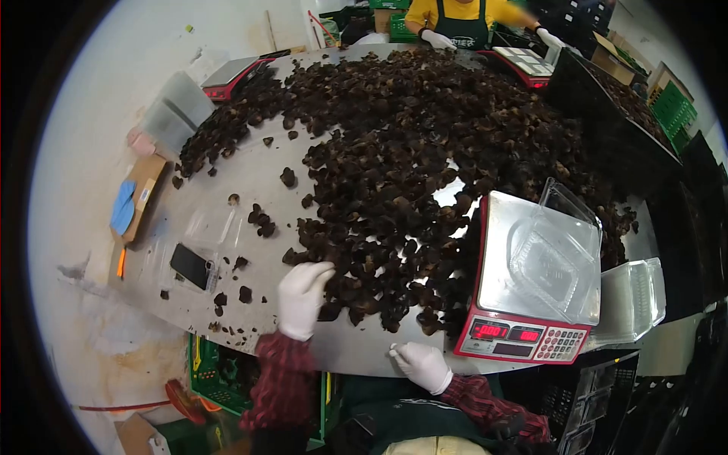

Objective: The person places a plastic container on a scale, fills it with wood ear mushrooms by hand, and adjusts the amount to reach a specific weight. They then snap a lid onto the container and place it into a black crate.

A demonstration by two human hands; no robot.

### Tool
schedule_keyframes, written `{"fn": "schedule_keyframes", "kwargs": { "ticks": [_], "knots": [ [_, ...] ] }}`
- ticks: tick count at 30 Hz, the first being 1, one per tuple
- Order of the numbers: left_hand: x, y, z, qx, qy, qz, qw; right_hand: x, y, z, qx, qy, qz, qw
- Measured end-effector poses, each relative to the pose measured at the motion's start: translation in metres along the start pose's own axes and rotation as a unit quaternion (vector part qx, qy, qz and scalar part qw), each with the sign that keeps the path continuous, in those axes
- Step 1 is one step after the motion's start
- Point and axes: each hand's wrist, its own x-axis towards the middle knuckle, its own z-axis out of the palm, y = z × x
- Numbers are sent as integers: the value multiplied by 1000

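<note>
Dark brown wood ear mushrooms (394, 159) lie in a wide heap on the metal table. At the heap's near left edge is my left hand (303, 296), in a white glove, its fingers pressed together and pointing right toward the mushrooms. Whatever they hold is hidden. My right hand (422, 366), also gloved in white, is curled closed by the table's front edge; nothing can be made out inside it. To its right stands a red digital scale (485, 337) with lit red digits. A clear plastic container (557, 262) rests on the scale's plate.
Stacked clear containers (633, 299) stand right of the scale. A phone (191, 265) lies at left on a clear lid, near a cardboard box (144, 193) with a blue glove. Across the table, a person in a green apron (462, 30) works between two more scales.
</note>
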Motion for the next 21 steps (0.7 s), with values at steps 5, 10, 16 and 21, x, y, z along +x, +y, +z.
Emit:
{"fn": "schedule_keyframes", "kwargs": {
  "ticks": [5,10,16,21],
  "knots": [
    [-89,-80,-105,242,37,-139,960,0,-2,0,18,23,0,1000],
    [-119,-87,-123,453,13,-154,878,0,-1,2,-13,12,7,1000],
    [-30,1,-7,225,-105,91,964,0,-2,3,14,52,38,998],
    [-38,26,84,196,-228,166,939,-2,0,4,41,64,61,995]
  ]
}}
